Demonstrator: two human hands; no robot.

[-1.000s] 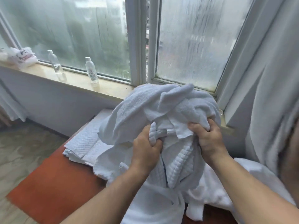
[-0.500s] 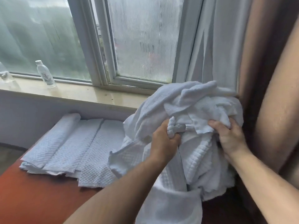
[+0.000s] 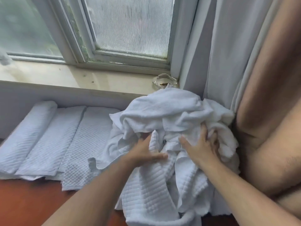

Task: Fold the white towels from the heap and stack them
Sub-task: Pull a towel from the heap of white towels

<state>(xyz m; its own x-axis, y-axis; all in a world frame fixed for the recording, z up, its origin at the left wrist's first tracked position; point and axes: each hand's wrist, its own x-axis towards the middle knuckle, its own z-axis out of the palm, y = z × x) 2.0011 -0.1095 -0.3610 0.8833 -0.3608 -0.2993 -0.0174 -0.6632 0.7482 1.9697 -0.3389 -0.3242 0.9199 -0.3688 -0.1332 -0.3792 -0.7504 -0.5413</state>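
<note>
A crumpled heap of white towels [image 3: 171, 115] rests on the red-brown table [image 3: 29, 203] against the curtain at the right. Both my hands lie on its front. My left hand [image 3: 146, 152] has its fingers stretched out, with a ribbed towel fold standing between thumb and forefinger. My right hand [image 3: 202, 149] presses into the folds with its fingers spread. A ribbed towel [image 3: 146, 193] hangs from the heap toward me. Folded white towels [image 3: 53, 141] lie side by side at the left, under the sill.
A stone windowsill [image 3: 73, 77] runs behind the table below the window. A glass ashtray [image 3: 164, 80] sits on it just behind the heap. A white curtain [image 3: 228, 54] and a brown drape [image 3: 268, 111] close off the right side.
The heap was held up in both clenched hands; now it sits lower on the table by the curtain and both hands have loosened their fingers. The view has swung right and down.
</note>
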